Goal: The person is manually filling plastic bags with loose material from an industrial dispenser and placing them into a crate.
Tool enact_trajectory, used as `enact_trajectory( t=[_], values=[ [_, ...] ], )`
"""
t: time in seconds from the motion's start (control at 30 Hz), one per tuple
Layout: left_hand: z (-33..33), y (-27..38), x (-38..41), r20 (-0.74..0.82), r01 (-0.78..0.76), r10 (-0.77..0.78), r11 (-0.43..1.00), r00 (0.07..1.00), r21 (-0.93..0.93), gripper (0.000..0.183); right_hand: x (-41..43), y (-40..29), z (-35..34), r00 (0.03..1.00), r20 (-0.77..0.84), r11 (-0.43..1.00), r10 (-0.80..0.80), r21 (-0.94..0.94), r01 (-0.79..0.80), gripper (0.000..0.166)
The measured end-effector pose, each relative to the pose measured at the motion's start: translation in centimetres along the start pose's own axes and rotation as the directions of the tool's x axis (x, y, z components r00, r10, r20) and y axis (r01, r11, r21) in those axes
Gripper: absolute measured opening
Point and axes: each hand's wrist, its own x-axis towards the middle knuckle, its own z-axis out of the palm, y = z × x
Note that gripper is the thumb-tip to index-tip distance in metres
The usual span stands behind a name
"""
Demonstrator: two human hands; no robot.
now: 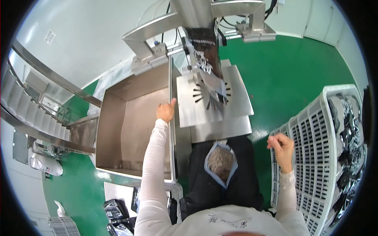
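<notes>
My left hand [165,111] is at the right rim of a stainless steel bin [141,126], thumb raised, holding nothing that I can see. My right hand [282,149] is beside a white plastic crate [310,141], fingers curled; nothing shows in it. An open bag of grey-brown powder [221,163] stands upright between my thighs. Ahead of me a dark printed bag [206,56] hangs under the spout of a steel filling machine [193,13], between its two side clamps. Its lower end is over a slotted steel plate [189,103].
Packed dark pouches [350,147] fill the crate at right. More black pouches [116,209] lie by a white board at lower left. A white cleated conveyor [26,100] runs at far left. The steel plates in front have projecting corners. The floor [295,67] is green.
</notes>
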Motion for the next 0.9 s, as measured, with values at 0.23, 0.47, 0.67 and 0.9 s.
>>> enact_trajectory(
  t=[0.23,0.47,0.67,0.9],
  values=[
    [-4.0,6.5,-14.5,-0.155,-0.155,0.055,-0.001,0.986,-0.988,0.037,-2.8,-3.6,2.9,0.938,0.237,0.958,-0.253,-0.074,0.277,0.063],
    [-4.1,10.3,-19.7,-0.012,0.029,0.654,-0.051,0.756,-0.998,0.034,-11.6,-3.1,6.3,0.931,0.304,0.95,-0.202,-0.168,0.261,0.045],
    [-2.0,10.5,-19.9,-0.077,-0.061,0.585,-0.048,0.808,-0.997,0.009,-13.1,-1.2,7.8,0.903,0.176,0.859,-0.391,-0.283,0.427,0.019],
    [-9.1,10.8,-20.0,-0.436,-0.365,0.252,-0.283,0.864,-0.887,0.002,-5.5,-6.6,0.8,0.87,0.027,0.854,-0.492,-0.181,0.488,0.026]
  ],
)
